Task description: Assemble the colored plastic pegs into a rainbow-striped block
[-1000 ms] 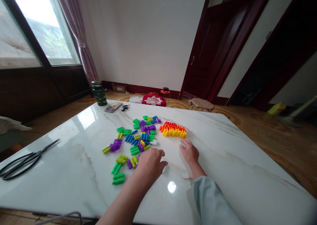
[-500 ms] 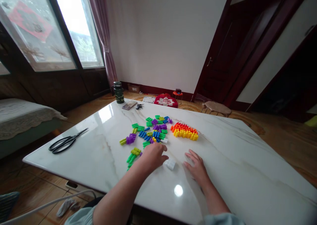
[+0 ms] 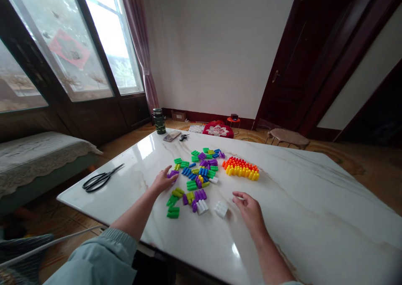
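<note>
Left hand (image 3: 161, 181): reaching in at the left side of the scatter, fingers at a purple piece (image 3: 172, 174) — whether they grip it, I cannot tell.
Right hand (image 3: 249, 209): parted, fingers loosely bent with nothing visible between them.
White piece (image 3: 221, 209): lying on the counter (image 3: 298, 209), just left of the right hand and not touching it.
Loose pieces (image 3: 188, 173): green, blue, purple and yellow-green, scattered mid-counter, some touching.
Second white piece (image 3: 202, 206): at the scatter's near edge, beside purple ones.
Red-orange-yellow block (image 3: 241, 168): packed in rows right of the scatter, beyond the right hand — yellow along the near side.
Scissors (image 3: 102, 179): flat near the left edge, well apart from the pieces.
Far corner: an upright camouflage flask (image 3: 159, 121), with a phone (image 3: 172, 136) and keys (image 3: 184, 137) near it.
</note>
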`<action>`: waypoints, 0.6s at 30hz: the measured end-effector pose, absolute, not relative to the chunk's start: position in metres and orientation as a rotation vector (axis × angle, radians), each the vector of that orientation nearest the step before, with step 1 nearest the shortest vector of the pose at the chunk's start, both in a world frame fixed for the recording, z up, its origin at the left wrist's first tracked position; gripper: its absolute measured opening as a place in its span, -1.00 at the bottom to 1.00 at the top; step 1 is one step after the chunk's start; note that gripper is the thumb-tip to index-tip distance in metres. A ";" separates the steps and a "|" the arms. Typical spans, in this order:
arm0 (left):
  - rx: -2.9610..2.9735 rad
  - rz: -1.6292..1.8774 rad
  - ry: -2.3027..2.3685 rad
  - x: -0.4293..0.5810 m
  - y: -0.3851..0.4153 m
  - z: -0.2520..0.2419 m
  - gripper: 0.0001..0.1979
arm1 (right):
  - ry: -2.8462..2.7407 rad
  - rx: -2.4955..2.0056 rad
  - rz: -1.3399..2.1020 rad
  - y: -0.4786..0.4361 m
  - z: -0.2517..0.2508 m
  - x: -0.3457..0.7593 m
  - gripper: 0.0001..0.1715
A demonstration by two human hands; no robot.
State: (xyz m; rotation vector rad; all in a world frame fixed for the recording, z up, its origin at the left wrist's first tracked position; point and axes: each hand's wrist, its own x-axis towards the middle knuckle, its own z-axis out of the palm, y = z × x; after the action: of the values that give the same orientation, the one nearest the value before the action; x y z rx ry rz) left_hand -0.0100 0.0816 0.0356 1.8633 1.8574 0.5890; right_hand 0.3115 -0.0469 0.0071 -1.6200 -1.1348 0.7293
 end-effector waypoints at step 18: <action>1.860 0.711 1.321 0.029 0.063 0.079 -0.51 | -1.247 -1.661 0.696 -0.048 0.008 0.299 -0.56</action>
State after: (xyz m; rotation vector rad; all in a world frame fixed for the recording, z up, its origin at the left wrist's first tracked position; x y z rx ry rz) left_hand 0.0293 0.0627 0.0786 1.8605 1.3210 0.7112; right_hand 0.2992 -0.0484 0.0079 -1.6607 -1.2472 0.6960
